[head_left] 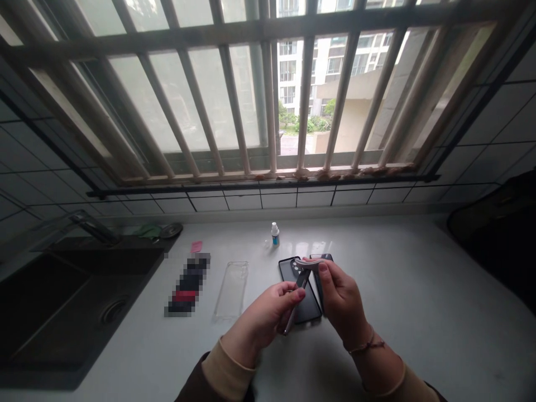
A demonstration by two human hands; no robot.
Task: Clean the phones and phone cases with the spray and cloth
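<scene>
Head view — left hand (262, 315) pinches a slim silver tool (290, 325), right hand (341, 293) pinches a pale strip (312, 261) — both raised, wrists angled inward.

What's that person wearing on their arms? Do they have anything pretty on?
The left hand and right hand come out of cream cuffs under dark brown sleeves. A thin cord bracelet with a reddish knot circles the right wrist.

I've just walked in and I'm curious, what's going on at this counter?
A person stands at a white countertop. Their left hand grips a slim grey pen-like tool above a flat black phone, while their right hand pinches a pale strip. A clear plastic phone case and a small white-capped bottle sit nearby.
</scene>
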